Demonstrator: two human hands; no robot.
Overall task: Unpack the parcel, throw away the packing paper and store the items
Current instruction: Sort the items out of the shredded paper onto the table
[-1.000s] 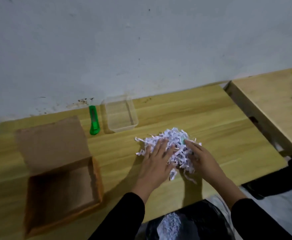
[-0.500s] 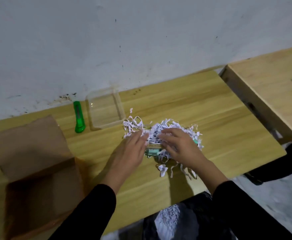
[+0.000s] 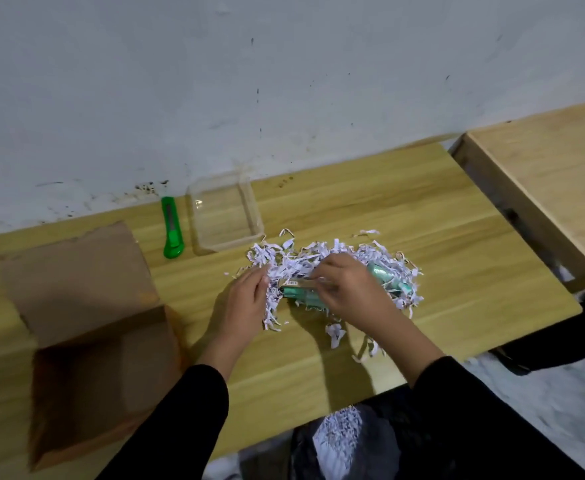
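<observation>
A heap of white shredded packing paper (image 3: 364, 258) lies spread on the wooden table (image 3: 422, 209). Teal tube-like items (image 3: 301, 295) show through the shreds, one under my right hand and another at the heap's right side (image 3: 386, 277). My left hand (image 3: 246, 299) pinches a bunch of shreds at the heap's left end. My right hand (image 3: 350, 289) rests on the heap's middle, fingers curled into the paper over the teal item. The open brown cardboard parcel box (image 3: 86, 341) stands empty at the left.
A clear plastic container (image 3: 223, 213) and a green utility knife (image 3: 171, 227) lie near the wall. A black bag with shredded paper (image 3: 339, 434) sits below the table's front edge. A second wooden table (image 3: 544, 188) stands to the right.
The paper heap has been pulled apart and spread sideways, uncovering teal items. Both hands moved from pressing on the pile to picking at the shreds.
</observation>
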